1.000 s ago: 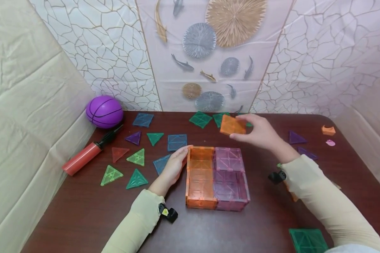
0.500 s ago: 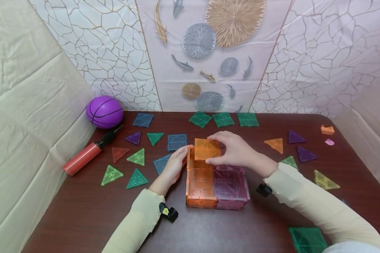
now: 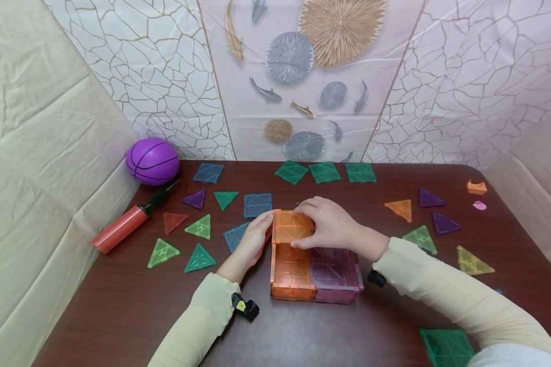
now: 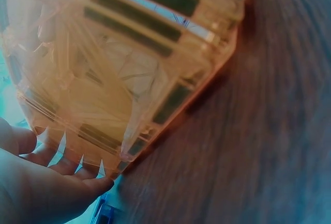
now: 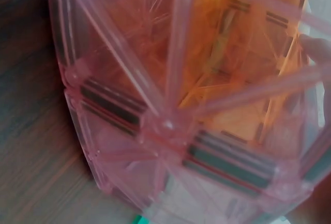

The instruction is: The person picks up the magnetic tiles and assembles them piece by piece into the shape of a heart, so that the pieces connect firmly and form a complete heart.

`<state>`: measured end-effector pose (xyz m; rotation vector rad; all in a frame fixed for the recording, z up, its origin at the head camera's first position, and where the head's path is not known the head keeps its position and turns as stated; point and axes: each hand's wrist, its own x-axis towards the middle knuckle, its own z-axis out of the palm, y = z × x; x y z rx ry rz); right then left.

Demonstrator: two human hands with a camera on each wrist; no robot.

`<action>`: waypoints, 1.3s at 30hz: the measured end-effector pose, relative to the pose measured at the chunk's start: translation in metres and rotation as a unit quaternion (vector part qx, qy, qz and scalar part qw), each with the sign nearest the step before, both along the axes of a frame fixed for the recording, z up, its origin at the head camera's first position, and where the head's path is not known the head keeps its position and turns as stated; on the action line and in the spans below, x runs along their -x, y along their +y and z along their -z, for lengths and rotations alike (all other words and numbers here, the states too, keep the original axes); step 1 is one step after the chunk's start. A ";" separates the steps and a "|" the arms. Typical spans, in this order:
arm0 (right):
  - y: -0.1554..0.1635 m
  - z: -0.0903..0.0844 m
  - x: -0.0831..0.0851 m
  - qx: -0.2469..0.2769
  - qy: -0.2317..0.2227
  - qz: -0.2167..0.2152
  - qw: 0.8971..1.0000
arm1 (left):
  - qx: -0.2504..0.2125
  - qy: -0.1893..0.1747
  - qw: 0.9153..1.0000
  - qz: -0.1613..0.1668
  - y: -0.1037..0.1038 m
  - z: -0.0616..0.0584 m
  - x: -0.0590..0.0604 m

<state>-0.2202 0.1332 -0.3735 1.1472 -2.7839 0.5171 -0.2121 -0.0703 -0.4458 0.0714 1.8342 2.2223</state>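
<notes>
A low box of magnetic tiles stands mid-table in the head view, its left half orange [image 3: 293, 278] and its right half pink [image 3: 336, 279]. My right hand [image 3: 332, 224] grips an orange square tile [image 3: 290, 226], thumb on its near edge, and holds it flat on top of the box's far-left cell. My left hand [image 3: 252, 238] presses straight fingers against the orange left wall. The left wrist view shows that orange wall [image 4: 119, 79] close up with my fingers [image 4: 46, 182] beside it. The right wrist view shows the pink wall [image 5: 155, 105] with orange tiles [image 5: 248, 53] behind.
A purple ball [image 3: 152, 161] and a red pump [image 3: 119, 230] lie at the left. Green squares [image 3: 325, 172] sit at the back and blue squares [image 3: 257, 205] and triangles [image 3: 198, 228] lie left of the box. More triangles [image 3: 422, 238] lie right. A green square [image 3: 445, 347] sits front right.
My right hand carried the orange square tile from the back of the table down and left onto the box's far-left cell. The left hand stayed against the left wall.
</notes>
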 end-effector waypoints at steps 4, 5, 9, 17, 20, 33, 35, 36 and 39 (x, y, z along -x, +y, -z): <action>0.001 0.002 -0.002 0.001 -0.001 0.009 1.000 | 0.005 0.000 1.000 0.007 0.001 0.000 0.000; 0.001 0.001 -0.003 -0.001 -0.006 0.013 1.000 | 0.007 -0.002 1.000 0.008 0.001 -0.001 -0.001; 0.006 -0.001 -0.005 0.000 -0.045 0.028 0.999 | 0.026 -0.002 1.000 0.011 0.003 -0.004 -0.003; 0.037 -0.006 -0.016 0.033 -0.136 0.080 0.987 | 0.040 0.007 0.999 0.004 0.009 -0.007 -0.006; 0.051 -0.002 -0.019 0.051 -0.171 0.111 0.978 | 0.038 0.009 0.999 0.008 0.010 -0.007 -0.006; 0.073 0.011 -0.029 0.096 -0.184 0.155 0.966 | 0.188 0.095 0.978 -0.003 -0.034 -0.022 -0.018; 0.078 0.013 -0.032 0.102 -0.190 0.160 0.963 | 0.237 0.111 0.965 0.006 -0.048 -0.024 -0.020; 0.080 0.014 -0.033 0.107 -0.193 0.160 0.962 | 0.266 0.113 0.957 0.014 -0.055 -0.024 -0.021; 0.086 0.018 -0.037 0.120 -0.209 0.161 0.957 | 0.346 0.120 0.929 0.046 -0.073 -0.017 -0.022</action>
